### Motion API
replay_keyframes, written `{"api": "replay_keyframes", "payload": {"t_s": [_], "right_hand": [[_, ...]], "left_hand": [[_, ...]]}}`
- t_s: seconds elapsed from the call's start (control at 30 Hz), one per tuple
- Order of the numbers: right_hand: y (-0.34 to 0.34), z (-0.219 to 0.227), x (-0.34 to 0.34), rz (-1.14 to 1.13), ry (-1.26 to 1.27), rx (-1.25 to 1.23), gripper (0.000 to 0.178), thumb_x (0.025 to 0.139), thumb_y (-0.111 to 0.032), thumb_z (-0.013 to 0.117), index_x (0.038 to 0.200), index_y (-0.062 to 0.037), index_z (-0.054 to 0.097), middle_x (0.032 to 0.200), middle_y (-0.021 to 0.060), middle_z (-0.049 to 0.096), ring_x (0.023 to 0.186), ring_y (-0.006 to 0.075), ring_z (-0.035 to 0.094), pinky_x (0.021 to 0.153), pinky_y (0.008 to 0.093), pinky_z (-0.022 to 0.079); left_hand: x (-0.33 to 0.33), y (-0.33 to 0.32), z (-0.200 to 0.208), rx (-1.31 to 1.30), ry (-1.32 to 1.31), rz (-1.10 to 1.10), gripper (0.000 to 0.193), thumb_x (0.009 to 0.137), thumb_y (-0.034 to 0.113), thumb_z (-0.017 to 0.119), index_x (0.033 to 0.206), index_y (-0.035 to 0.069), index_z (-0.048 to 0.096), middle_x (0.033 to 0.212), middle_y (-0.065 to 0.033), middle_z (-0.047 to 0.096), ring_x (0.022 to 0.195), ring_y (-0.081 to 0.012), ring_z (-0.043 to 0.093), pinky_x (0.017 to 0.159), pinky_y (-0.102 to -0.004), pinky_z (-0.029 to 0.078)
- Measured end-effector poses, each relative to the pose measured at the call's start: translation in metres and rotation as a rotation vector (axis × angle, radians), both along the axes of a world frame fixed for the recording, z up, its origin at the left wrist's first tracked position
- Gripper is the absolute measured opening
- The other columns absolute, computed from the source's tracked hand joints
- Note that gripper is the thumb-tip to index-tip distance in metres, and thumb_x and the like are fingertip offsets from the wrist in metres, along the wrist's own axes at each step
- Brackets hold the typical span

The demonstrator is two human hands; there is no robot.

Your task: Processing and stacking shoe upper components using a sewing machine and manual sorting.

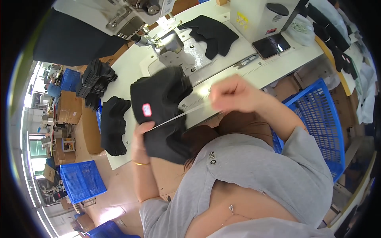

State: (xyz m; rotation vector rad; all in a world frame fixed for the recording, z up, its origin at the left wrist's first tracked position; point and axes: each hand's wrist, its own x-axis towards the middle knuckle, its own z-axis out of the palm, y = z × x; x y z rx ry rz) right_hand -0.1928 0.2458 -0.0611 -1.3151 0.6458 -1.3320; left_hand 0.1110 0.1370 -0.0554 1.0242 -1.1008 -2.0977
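My left hand [142, 142], a yellow band at its wrist, grips a thick stack of black fabric pieces [156, 93] with its thumb on top. The pieces have wavy edges, and a small white sticker with a pink border [147, 110] is on the upper one. From under my left thumb a thin white string [178, 116] runs taut across the stack. Its other end goes into my right hand [235, 95], which is closed and slightly blurred by motion. The stack is held up at the near edge of the white sewing table [222, 75].
A sewing machine [168, 45] stands beyond the stack. Loose black pieces [214, 33], thread snips [246, 61] and a dark phone [272, 46] lie on the table. More black stacks [114, 125] are at left. Blue baskets [321, 123] stand right and lower left.
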Motion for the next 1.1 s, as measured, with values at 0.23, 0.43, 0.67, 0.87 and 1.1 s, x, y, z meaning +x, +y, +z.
{"api": "replay_keyframes", "payload": {"t_s": [0.23, 0.43, 0.67, 0.87, 1.1], "right_hand": [[-0.005, 0.000, -0.019, -0.133, -0.311, 0.249, 0.023, 0.096, -0.018, 0.065, 0.079, -0.0021, 0.065, 0.061, -0.0052, 0.050, 0.051, 0.0022, 0.034, 0.047, 0.0218, 0.024], [-0.016, 0.019, 0.005, -0.104, -0.169, 0.311, 0.019, 0.095, -0.017, 0.065, 0.089, 0.0007, 0.069, 0.060, -0.0051, 0.049, 0.049, 0.0021, 0.035, 0.046, 0.0208, 0.025], [-0.055, -0.046, -0.075, -0.503, -0.027, 0.558, 0.017, 0.093, -0.016, 0.065, 0.094, 0.0005, 0.069, 0.058, -0.0050, 0.048, 0.043, 0.0018, 0.030, 0.039, 0.0216, 0.018], [-0.081, -0.039, -0.081, -0.617, 0.079, 0.344, 0.015, 0.088, -0.010, 0.064, 0.089, 0.0044, 0.068, 0.059, 0.0004, 0.054, 0.044, 0.0051, 0.038, 0.041, 0.0231, 0.024], [-0.106, -0.010, -0.056, -0.407, 0.486, 0.185, 0.020, 0.098, -0.022, 0.059, 0.096, -0.0031, 0.067, 0.067, 0.0004, 0.062, 0.044, 0.0031, 0.038, 0.043, 0.0188, 0.025]], "left_hand": [[-0.012, -0.006, 0.020, -0.134, -0.180, -0.701, 0.108, 0.060, 0.041, 0.094, 0.142, -0.007, 0.042, 0.135, -0.0124, 0.054, 0.125, -0.0193, 0.049, 0.107, -0.0331, 0.037], [-0.063, 0.003, 0.012, -0.429, -0.508, -1.031, 0.104, 0.064, 0.024, 0.088, 0.147, -0.004, 0.032, 0.137, -0.0161, 0.052, 0.126, -0.0211, 0.050, 0.109, -0.0330, 0.037], [-0.054, -0.012, 0.043, -0.698, -0.297, -0.824, 0.125, 0.059, 0.022, 0.092, 0.155, -0.002, 0.016, 0.151, -0.0178, 0.039, 0.139, -0.0229, 0.039, 0.116, -0.0328, 0.027], [-0.054, -0.015, 0.092, -0.871, -0.441, -0.840, 0.123, 0.057, 0.022, 0.091, 0.154, -0.002, 0.020, 0.149, -0.0194, 0.042, 0.137, -0.0280, 0.043, 0.115, -0.0344, 0.029], [-0.085, -0.006, 0.113, -1.682, -0.513, -0.995, 0.097, 0.059, 0.024, 0.083, 0.144, 0.000, 0.041, 0.125, -0.0196, 0.055, 0.108, -0.0361, 0.056, 0.094, -0.0424, 0.043]]}}
